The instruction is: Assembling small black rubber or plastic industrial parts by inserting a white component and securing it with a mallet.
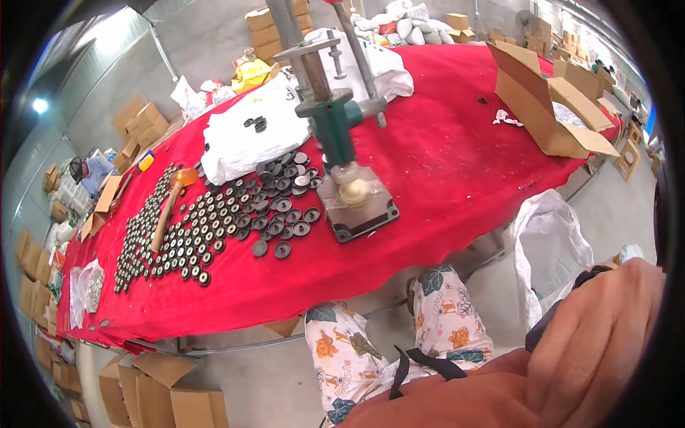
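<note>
From the lower middle, a bare forearm crosses my lap to the right and ends in what looks like my left hand (596, 342), large and close by. Its fingers are bent and pressed together beside a dark band (546, 324); what they hold is hidden. I cannot make out my right hand separately. Away from the hand, on the red-covered table (457, 164), stands a green hand press (335, 132). A pale round piece (354, 191) sits on its dark square base (374, 217). Black round discs (275, 221) lie loosely to its left, beside rows of discs with light centres (203, 225).
An orange-headed mallet (168, 207) lies across the disc rows. Behind the discs is a white sack (250, 143). An open carton (531, 100) stands at the table's far right. An open white bag (549, 242) is beside my right knee; cartons (157, 392) sit below the table, left.
</note>
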The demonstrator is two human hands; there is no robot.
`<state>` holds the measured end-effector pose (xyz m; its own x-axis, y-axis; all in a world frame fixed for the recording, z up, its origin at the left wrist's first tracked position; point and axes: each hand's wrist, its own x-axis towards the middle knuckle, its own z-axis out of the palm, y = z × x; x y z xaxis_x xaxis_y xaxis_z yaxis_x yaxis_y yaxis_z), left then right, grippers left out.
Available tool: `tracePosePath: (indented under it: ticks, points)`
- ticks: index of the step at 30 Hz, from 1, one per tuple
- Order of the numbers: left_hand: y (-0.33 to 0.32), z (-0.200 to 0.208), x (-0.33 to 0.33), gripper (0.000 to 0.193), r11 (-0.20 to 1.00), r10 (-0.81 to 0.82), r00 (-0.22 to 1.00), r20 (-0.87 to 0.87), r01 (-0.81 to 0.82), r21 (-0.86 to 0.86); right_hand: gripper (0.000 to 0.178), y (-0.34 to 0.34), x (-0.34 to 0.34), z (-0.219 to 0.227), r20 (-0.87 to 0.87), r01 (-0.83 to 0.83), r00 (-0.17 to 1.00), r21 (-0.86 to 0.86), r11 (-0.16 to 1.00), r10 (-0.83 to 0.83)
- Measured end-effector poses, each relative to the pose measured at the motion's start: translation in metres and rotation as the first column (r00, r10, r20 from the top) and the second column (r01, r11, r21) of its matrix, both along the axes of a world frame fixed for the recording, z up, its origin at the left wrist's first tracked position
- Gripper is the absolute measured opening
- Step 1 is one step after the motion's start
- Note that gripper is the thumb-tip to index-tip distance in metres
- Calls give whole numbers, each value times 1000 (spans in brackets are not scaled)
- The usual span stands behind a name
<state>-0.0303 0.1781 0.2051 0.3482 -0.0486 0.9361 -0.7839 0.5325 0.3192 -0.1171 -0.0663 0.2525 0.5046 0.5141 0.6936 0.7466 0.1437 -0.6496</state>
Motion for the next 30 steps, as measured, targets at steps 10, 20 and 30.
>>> tracePosePath:
  ticks: [10, 20, 30]
  points:
    - [-20, -49, 106, 10, 720, 218, 929, 299, -360, 593, 29, -28, 48, -34, 314, 570, 642, -806, 162, -700]
    - [-2, -168, 258, 39, 322, 618, 743, 256, -537, 780, 35, -157, 106, -182, 464, 591, 4, -716, -372, -886]
    - [-10, -170, 272, 46, 105, 734, 641, 226, -436, 894, 21, -142, 102, -195, 445, 731, -81, -582, -357, -892]
